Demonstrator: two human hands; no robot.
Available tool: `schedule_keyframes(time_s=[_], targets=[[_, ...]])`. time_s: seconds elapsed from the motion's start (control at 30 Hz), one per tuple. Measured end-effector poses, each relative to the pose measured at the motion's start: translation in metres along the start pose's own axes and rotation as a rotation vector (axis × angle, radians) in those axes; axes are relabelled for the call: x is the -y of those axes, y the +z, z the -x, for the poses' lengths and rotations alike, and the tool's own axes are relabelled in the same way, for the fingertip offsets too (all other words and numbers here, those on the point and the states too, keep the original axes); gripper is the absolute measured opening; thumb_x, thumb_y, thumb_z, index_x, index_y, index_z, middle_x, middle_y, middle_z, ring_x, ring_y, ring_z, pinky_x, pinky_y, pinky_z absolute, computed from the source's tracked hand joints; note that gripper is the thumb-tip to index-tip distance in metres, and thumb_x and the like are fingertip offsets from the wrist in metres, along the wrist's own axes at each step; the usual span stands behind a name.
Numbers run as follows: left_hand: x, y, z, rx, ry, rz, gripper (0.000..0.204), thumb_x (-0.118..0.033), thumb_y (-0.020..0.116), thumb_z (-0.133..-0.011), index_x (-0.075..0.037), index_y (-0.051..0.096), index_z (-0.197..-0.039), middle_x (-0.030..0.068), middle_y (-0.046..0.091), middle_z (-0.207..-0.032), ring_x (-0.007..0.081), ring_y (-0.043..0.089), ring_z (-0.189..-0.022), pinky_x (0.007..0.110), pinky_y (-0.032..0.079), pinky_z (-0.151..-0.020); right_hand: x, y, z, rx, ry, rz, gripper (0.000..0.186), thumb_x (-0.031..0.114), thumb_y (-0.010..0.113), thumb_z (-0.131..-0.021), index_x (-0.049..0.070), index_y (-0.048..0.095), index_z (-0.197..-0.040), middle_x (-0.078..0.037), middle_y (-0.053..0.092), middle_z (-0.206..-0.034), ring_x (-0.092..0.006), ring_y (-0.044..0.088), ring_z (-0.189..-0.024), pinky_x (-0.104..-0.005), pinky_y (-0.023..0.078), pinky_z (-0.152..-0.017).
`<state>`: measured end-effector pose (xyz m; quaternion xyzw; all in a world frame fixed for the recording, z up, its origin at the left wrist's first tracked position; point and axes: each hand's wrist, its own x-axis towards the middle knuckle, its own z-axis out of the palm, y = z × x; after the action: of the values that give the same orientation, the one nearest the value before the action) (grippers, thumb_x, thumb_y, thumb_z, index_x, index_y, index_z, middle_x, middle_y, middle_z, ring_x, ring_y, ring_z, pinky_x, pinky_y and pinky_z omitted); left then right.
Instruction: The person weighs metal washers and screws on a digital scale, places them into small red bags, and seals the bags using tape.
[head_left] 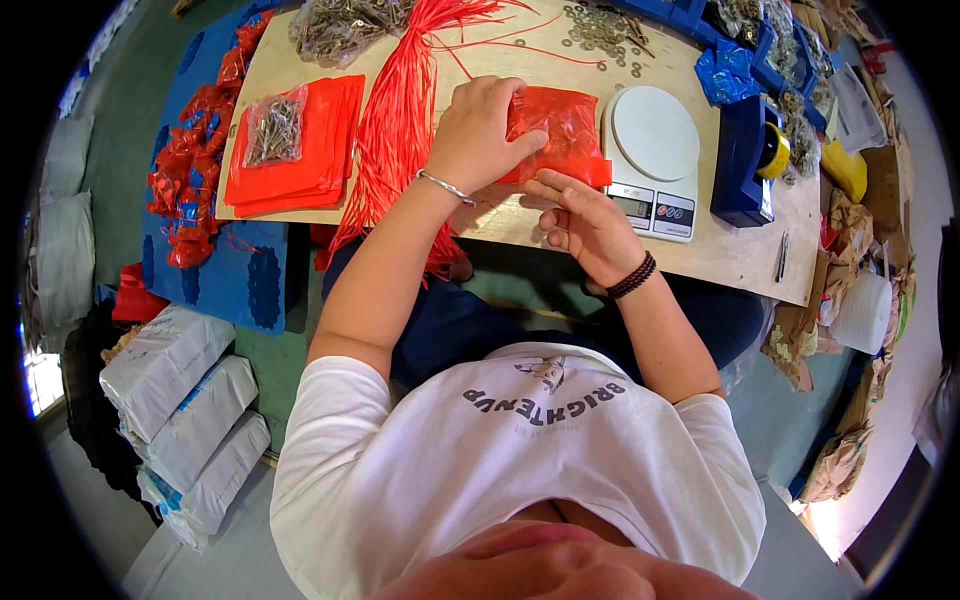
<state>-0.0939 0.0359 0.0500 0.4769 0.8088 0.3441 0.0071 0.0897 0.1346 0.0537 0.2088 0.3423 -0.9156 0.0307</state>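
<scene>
A red plastic bag (560, 112) lies over the table just left of a white kitchen scale (655, 137), its lower right corner against the scale. My left hand (484, 130) grips the bag's left side, thumb on top; some fingers are hidden. Close below the bag is my right hand (588, 222), fingers loosely bent and apart, fingertips by its lower edge. Whether they touch it I cannot tell. Left of my left hand hangs a bundle of red plastic ties (395, 130). Beyond it, a clear bag of screws (274, 130) rests on a stack of flat red bags (320, 150).
Loose washers (600, 30) and a clear bag of hardware (345, 28) lie at the back. A blue tape dispenser (740, 160) stands right of the scale. Filled red packets (190, 170) cover a blue surface at left. White wrapped packages (195, 420) are stacked on the lower left.
</scene>
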Motion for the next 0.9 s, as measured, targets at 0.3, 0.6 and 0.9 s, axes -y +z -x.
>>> schedule_keyframes(time_s=[0.3,0.6,0.9], targets=[[0.028,0.023,-0.013,0.143,-0.112,0.191,0.062,-0.034,0.072,-0.073,-0.006,0.050,-0.124,0.0169,0.044,-0.131,0.0353,0.044,-0.120,0.042,0.038,-0.102,-0.020,-0.001,0.003,0.046,-0.068,-0.052,0.056,0.019,0.052,-0.095,0.000,0.029,-0.142,-0.011,0.052,-0.130,-0.0141,0.059,-0.083,-0.0263,0.051,-0.072],[0.009,-0.014,0.010,0.240,-0.081,0.143,0.073,-0.025,0.077,-0.069,-0.004,0.041,-0.130,0.0185,0.046,-0.127,0.0302,0.052,-0.110,0.036,0.046,-0.093,-0.014,-0.017,0.023,0.001,-0.066,0.246,0.047,0.012,0.054,-0.092,0.006,0.041,-0.136,-0.009,0.061,-0.115,-0.0130,0.060,-0.082,-0.0252,0.049,-0.075],[0.009,-0.027,0.010,0.455,-0.243,0.180,0.038,-0.017,0.069,-0.077,-0.005,0.045,-0.103,0.0096,0.059,-0.079,0.0243,0.060,-0.075,0.036,0.047,-0.069,0.030,0.018,-0.033,-0.065,-0.290,0.329,0.042,0.012,0.052,-0.093,0.000,0.041,-0.132,-0.013,0.057,-0.122,-0.0142,0.059,-0.092,-0.0279,0.048,-0.078]])
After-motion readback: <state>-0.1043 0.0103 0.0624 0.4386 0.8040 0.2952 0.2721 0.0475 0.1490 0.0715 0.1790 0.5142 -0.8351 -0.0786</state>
